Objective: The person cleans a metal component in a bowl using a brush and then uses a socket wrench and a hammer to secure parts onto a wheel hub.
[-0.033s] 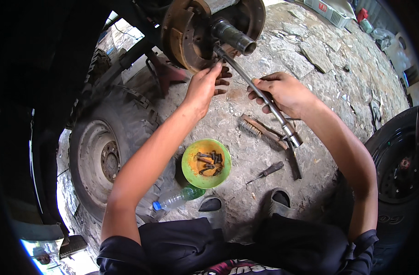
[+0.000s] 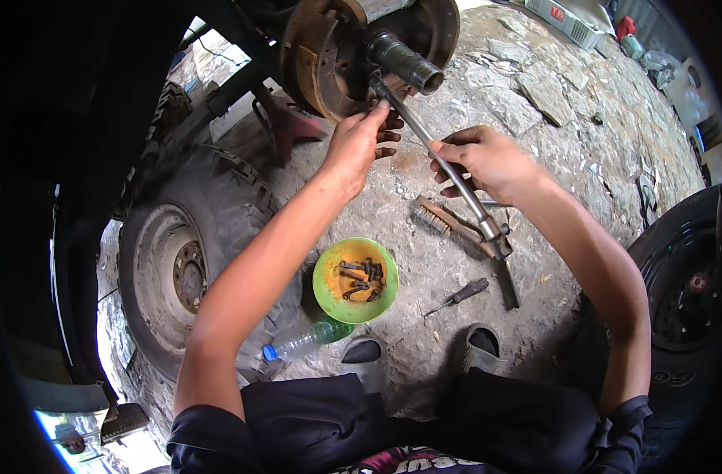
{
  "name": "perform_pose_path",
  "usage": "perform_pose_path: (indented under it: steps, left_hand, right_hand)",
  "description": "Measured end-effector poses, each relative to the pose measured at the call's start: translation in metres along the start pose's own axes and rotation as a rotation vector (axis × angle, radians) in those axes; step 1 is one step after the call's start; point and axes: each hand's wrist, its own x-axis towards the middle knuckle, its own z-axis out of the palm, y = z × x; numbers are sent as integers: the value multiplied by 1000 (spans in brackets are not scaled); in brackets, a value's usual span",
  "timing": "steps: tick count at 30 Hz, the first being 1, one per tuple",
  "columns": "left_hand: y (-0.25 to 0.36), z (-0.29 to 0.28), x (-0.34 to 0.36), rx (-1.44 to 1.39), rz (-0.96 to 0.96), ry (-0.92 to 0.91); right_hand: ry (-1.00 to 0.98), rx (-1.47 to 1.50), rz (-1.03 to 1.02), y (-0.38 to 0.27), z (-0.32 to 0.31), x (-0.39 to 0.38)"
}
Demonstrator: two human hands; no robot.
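Note:
A long steel socket extension bar slants from the brake assembly down toward me. Its far end meets the backing plate just below the greasy axle tube. My right hand grips the bar around its middle, thumb on top and fingers curled beneath. Close to the socket end, my left hand holds the bar with its thumb against it and its fingers loosely bent behind. A cross handle fitting sits on the bar's near end. What the socket seats on is hidden.
Below lie a wire brush, a screwdriver and a green bowl of rusty bolts. A plastic bottle lies beside the bowl. Tyres stand left and right. A red jack stand is behind.
The near end of the bar has swung slightly left, and its cross handle has turned. My right hand shifts a little with it; my left hand stays near the socket end.

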Motion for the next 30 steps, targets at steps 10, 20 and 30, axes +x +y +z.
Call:
perform_pose_path:
  steps: [10, 20, 30]
  left_hand:
    - [-7, 14, 12, -119, -71, 66]
    - [-6, 5, 7, -110, -74, -41]
    - [-11, 10, 19, -113, -77, 88]
  right_hand:
    - [-26, 26, 31, 7, -6, 12]
    - [68, -48, -28, 8, -4, 18]
    - [-8, -17, -33, 8, 3, 19]
